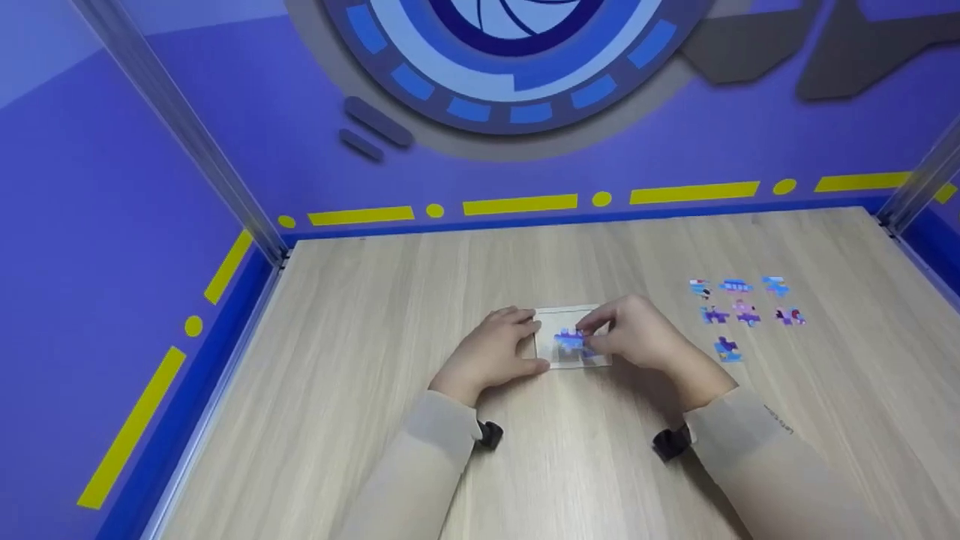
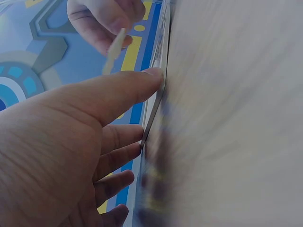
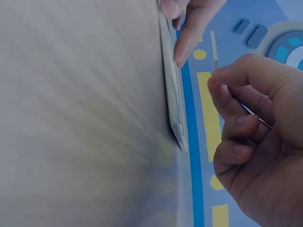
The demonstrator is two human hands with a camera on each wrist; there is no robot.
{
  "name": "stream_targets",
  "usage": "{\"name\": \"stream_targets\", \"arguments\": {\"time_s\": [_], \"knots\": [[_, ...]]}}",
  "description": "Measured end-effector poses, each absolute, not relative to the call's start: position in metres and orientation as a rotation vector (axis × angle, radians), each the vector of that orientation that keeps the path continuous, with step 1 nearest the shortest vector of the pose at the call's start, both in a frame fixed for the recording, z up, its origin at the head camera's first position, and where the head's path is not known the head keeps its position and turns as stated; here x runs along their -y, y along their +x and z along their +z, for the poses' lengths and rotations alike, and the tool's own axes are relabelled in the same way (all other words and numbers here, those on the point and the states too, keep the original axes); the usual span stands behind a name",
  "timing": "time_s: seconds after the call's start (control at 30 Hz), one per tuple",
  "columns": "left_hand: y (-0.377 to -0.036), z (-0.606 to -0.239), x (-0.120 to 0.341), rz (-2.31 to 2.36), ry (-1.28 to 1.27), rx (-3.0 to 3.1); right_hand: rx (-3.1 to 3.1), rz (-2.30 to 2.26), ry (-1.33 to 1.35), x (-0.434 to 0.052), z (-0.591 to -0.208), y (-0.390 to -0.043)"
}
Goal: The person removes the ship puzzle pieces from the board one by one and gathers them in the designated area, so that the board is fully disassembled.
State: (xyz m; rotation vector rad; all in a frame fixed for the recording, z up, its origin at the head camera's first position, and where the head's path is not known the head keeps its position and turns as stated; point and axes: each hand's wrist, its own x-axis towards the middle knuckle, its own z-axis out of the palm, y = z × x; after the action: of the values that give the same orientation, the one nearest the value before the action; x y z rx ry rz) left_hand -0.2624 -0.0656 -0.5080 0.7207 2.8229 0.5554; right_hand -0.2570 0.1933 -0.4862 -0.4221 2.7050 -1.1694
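A thin jigsaw piece (image 1: 568,340), blue and purple, is pinched between the thumb and index finger of my right hand (image 1: 637,334). In both wrist views this piece (image 3: 214,47) shows edge-on, clear of the flat pale puzzle board (image 1: 546,337) beneath it. My left hand (image 1: 491,349) rests at the board's left side. Its extended thumb (image 2: 151,78) touches the near edge by the corner, while the other fingers, spread and fairly straight, have their tips along the left edge. The right hand's remaining fingers (image 3: 236,137) are curled in toward the palm.
Several loose jigsaw pieces (image 1: 744,311) lie in rough rows on the wooden table (image 1: 360,315), right of the board. One piece (image 1: 727,349) sits nearer to my right forearm. Blue printed panels (image 1: 525,169) stand behind the table and at its sides.
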Motion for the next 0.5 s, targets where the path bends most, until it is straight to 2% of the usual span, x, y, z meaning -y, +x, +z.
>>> {"name": "stream_targets", "arguments": {"time_s": [0.27, 0.5], "knots": [[-0.262, -0.510, 0.065, 0.556, 0.719, -2.821, -2.698, -1.158, -0.391, -0.212, -0.477, -0.257], [-0.264, -0.510, 0.064, 0.555, 0.748, -2.829, -2.754, -1.119, -0.365, -0.249, -0.461, -0.254]]}}
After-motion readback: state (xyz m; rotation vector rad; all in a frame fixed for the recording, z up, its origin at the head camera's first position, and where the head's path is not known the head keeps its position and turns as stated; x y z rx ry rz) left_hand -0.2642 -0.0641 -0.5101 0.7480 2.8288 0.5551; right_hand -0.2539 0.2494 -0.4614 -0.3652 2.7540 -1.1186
